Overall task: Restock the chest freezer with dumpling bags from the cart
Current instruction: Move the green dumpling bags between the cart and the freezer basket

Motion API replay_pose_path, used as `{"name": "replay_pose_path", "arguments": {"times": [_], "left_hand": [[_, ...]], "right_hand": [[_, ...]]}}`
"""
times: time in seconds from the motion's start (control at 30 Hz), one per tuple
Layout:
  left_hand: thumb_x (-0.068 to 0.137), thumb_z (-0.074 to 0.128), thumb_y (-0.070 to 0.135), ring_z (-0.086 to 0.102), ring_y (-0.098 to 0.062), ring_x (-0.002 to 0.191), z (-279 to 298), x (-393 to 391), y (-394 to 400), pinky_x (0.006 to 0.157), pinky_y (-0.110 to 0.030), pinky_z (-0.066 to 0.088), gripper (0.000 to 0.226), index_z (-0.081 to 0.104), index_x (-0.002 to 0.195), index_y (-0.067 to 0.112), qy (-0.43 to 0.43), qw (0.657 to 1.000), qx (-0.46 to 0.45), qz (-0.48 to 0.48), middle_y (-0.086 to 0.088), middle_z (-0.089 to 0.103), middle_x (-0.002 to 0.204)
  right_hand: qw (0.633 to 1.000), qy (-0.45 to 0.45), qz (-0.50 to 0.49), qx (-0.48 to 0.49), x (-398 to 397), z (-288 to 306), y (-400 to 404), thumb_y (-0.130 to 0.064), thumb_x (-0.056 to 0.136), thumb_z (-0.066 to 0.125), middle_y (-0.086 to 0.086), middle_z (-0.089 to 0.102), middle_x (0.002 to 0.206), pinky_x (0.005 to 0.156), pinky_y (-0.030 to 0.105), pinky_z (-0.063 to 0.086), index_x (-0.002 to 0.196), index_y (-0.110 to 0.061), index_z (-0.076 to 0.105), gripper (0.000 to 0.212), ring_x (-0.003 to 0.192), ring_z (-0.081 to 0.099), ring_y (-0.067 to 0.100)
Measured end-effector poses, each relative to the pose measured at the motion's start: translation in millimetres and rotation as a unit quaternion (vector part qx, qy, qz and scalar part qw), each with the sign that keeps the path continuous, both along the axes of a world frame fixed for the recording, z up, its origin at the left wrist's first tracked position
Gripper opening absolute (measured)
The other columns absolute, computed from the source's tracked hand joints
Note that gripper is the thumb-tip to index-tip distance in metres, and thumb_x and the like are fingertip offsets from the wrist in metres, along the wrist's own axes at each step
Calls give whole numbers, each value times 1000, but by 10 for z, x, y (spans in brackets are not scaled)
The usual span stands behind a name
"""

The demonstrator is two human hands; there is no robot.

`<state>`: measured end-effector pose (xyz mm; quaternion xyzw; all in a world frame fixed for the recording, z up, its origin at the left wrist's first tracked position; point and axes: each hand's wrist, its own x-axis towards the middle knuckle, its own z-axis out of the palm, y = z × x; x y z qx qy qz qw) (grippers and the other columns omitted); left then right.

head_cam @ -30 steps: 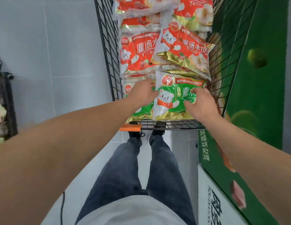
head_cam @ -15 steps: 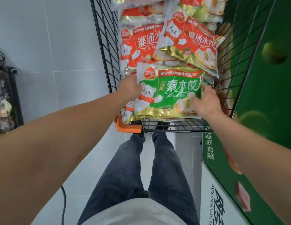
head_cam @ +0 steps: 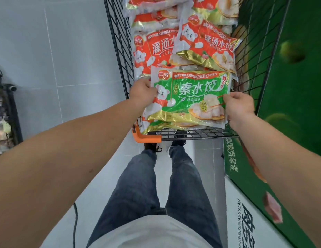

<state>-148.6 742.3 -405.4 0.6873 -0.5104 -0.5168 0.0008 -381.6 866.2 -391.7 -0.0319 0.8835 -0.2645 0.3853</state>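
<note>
Green bag (head_cam: pixel 192 97) sits between my hands, above the cart (head_cam: pixel 118 51). My left hand (head_cam: pixel 141 93) grips its left edge. My right hand (head_cam: pixel 240 104) pinches its right edge.

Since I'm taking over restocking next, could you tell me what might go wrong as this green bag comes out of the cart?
The left hand and right hand pinch only the side edges of the green dumpling bag, so it could slip or sag. Another green bag lies right under it and might drag along. The tilted red bag rests just behind and could slide forward.
</note>
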Motion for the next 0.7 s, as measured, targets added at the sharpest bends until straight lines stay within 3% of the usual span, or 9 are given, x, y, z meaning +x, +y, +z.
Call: {"name": "replay_pose_path", "arguments": {"times": [0.23, 0.37, 0.43, 0.5, 0.63, 0.7], "left_hand": [[90, 63, 17, 52, -21, 76, 550, -53, -50, 63, -35, 40, 3, 60, 91, 15, 74, 994, -33, -80, -10, 51, 86], [92, 64, 15, 56, -21, 73, 981, -323, -8, 60, -32, 42, 8, 58, 86, 14, 105, 984, -57, -135, -9, 54, 79], [92, 64, 13, 56, -23, 72, 1192, -506, 60, 56, -29, 42, 23, 52, 73, 14, 116, 975, -81, -170, -6, 52, 74], [91, 63, 11, 58, -26, 73, 1410, -720, 192, 55, -31, 43, 32, 46, 66, 17, 125, 965, -96, -212, -4, 50, 70], [91, 64, 11, 66, -25, 85, 1696, -1173, 552, 79, -46, 58, 17, 58, 76, 14, 146, 950, -105, -256, -7, 65, 84], [92, 65, 12, 71, -25, 87, 1795, -1476, 809, 80, -47, 60, 7, 64, 86, 9, 159, 940, -106, -283, -9, 70, 92]], "right_hand": [[995, 79, -33, -44, 117, 690, 352, -17, 96, 57, 0, 67, 86, 78, 37, 56, 78, -20, 64, 20, 82, 62, 18], [987, 122, -81, -71, 92, 1078, 675, -17, 97, 57, 0, 68, 92, 68, 27, 51, 84, -20, 65, 16, 80, 61, 14], [981, 141, -103, -83, 50, 1254, 897, -17, 97, 56, -2, 67, 92, 59, 21, 43, 91, -17, 68, 14, 79, 59, 12], [975, 147, -137, -92, -17, 1423, 1160, -18, 98, 55, -2, 68, 94, 60, 20, 42, 93, -17, 69, 14, 80, 60, 12], [960, 169, -202, -96, -200, 1641, 1669, -21, 97, 56, 0, 70, 97, 70, 27, 48, 97, -17, 70, 15, 84, 63, 16], [949, 185, -238, -94, -319, 1738, 1994, -22, 96, 57, 1, 69, 93, 74, 32, 50, 97, -16, 70, 14, 85, 62, 18]]}}
